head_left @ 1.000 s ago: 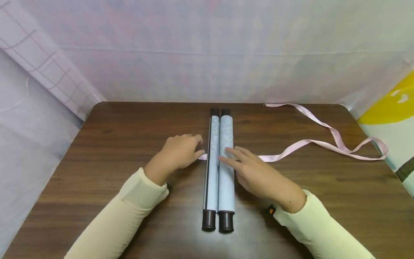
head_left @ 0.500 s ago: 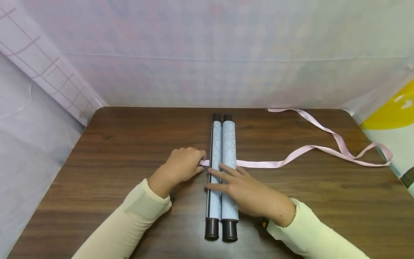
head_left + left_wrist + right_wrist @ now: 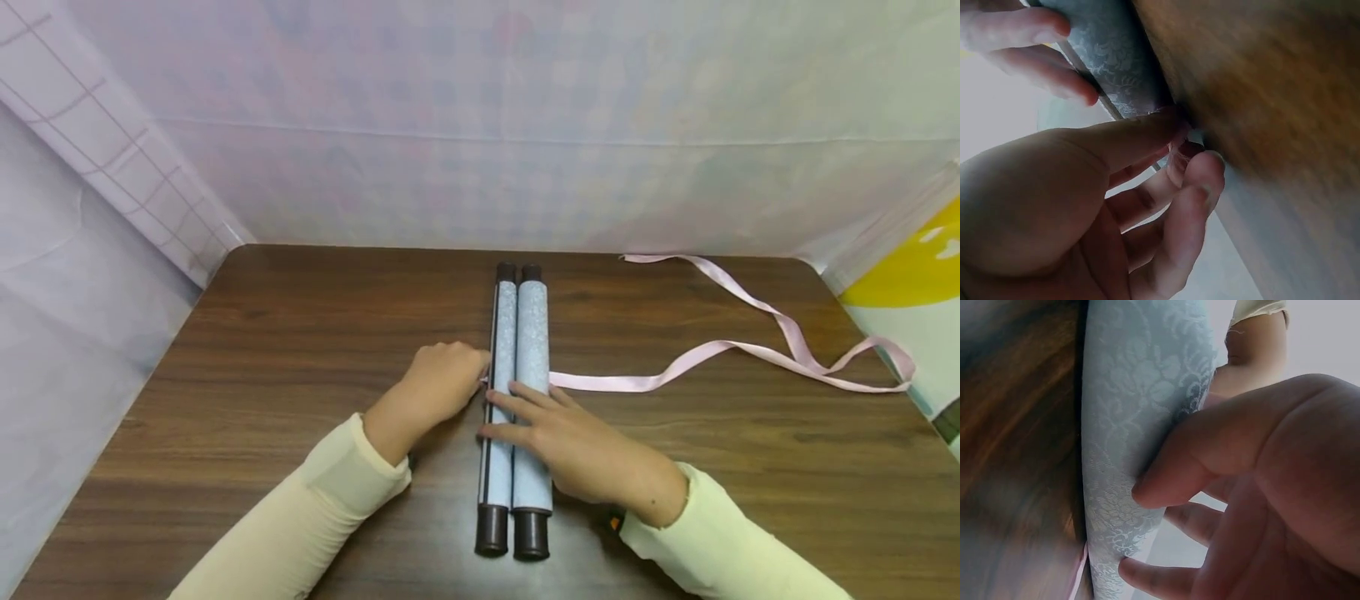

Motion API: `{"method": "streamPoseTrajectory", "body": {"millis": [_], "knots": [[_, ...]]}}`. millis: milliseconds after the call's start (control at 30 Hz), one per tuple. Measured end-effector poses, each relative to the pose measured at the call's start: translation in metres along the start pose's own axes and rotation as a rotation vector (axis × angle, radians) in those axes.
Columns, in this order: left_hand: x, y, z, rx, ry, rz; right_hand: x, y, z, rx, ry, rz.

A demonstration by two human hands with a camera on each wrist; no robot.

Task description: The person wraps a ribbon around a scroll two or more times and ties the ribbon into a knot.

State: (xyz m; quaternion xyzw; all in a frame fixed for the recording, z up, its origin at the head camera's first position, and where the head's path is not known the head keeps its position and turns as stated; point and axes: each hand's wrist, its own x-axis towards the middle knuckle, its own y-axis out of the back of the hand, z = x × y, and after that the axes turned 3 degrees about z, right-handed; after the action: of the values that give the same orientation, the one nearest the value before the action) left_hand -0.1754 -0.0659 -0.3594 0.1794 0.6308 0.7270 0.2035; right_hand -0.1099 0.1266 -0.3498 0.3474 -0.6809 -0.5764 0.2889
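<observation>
A scroll (image 3: 532, 333), wound into two pale blue brocade rolls with dark brown knobs, lies lengthwise in front of me. A pink ribbon (image 3: 600, 382) passes beneath it, and its short end comes out on the left. There my left hand (image 3: 438, 385) pinches that end right at the scroll's edge; in the left wrist view a thin bit of ribbon (image 3: 1177, 156) shows between thumb and fingers. My right hand (image 3: 592, 450) rests across both rolls with fingers spread. In the right wrist view its thumb lies along the patterned side of the scroll (image 3: 1138, 381).
The ribbon's long part trails in loose bends to the right, over the edge of the brown wooden table (image 3: 300, 317). A pale curtain (image 3: 480, 167) hangs along the back. Yellow and white fabric (image 3: 907, 275) is at the right side.
The right hand has moved from the right roll to lie across both rolls. My left hand has taken hold of the ribbon's short end and moved right, up against the scroll.
</observation>
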Motion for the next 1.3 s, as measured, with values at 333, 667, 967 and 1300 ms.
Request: {"method": "streamPoseTrajectory", "body": {"millis": [333,667,967,1300], "knots": [[-0.002,0.001,-0.009,0.034,-0.046,-0.034,0.005,-0.003,0.003,0.019,0.012,0.005],[-0.01,0.008,-0.018,-0.077,-0.022,-0.081,0.006,-0.002,0.003,0.005,0.005,0.002],[-0.018,0.021,-0.024,-0.23,-0.059,-0.181,0.003,-0.001,0.001,-0.002,-0.002,0.025],[-0.024,0.025,-0.027,-0.294,-0.097,-0.22,-0.005,-0.004,-0.006,0.009,-0.014,0.053]]}}
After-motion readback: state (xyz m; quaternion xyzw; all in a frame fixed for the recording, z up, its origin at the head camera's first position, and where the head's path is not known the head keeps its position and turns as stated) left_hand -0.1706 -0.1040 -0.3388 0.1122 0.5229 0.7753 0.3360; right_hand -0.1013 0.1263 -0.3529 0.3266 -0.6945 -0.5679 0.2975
